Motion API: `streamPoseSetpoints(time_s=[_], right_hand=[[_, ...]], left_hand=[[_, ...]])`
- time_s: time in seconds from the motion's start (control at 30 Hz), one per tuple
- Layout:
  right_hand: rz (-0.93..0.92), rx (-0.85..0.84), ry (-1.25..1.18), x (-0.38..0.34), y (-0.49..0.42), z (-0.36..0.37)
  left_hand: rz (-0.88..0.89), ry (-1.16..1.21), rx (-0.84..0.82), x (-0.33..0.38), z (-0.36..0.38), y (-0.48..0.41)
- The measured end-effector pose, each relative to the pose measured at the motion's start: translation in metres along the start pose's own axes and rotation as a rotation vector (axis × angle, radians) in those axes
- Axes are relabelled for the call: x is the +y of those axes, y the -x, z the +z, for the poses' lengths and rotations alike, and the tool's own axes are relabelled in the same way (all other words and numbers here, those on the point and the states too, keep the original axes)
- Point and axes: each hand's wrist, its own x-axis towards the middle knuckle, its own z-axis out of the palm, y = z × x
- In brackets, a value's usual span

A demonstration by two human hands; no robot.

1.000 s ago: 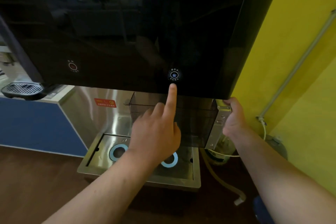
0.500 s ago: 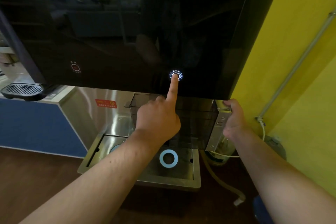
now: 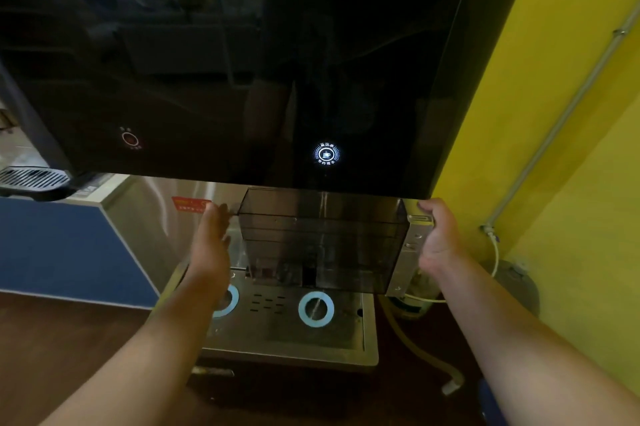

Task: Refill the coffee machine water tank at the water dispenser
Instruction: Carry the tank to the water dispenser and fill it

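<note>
A smoky transparent water tank [image 3: 322, 238] hangs under the black glass front of the water dispenser [image 3: 242, 62], above the steel drip tray [image 3: 287, 332]. My right hand [image 3: 438, 235] grips the tank's metal-clad right end. My left hand [image 3: 211, 242] is flat with fingers apart just left of the tank, close to its left wall; contact cannot be told. A white ring button [image 3: 326, 154] glows on the panel above the tank. A thin water stream [image 3: 323, 200] seems to fall into the tank.
A dim red button [image 3: 130, 139] sits left on the panel. Two blue rings [image 3: 316, 308] mark the tray. A yellow wall with a grey pipe [image 3: 554, 121] stands right, hoses [image 3: 426, 349] on the floor below. A blue counter [image 3: 52, 252] lies left.
My left hand left the glowing button and dropped down to the tank's left side, its pointing finger now spread flat with the others. The right hand kept its hold on the tank.
</note>
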Motion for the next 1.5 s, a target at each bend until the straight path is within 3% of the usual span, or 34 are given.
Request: streamPoseSetpoints(time_s=[0.2, 0.37, 1.5], right_hand=[[0.002, 0.023, -0.017, -0.001, 0.001, -0.001], [-0.024, 0.074, 0.039, 0.002, -0.002, -0.001], [-0.002, 0.011, 0.049, 0.012, -0.02, -0.006]], left_hand=[[-0.056, 0.039, -0.168, -0.001, 0.012, -0.001], [-0.058, 0.043, -0.169, 0.0, 0.017, -0.001], [-0.054, -0.049, -0.177, 0.013, 0.039, -0.013]])
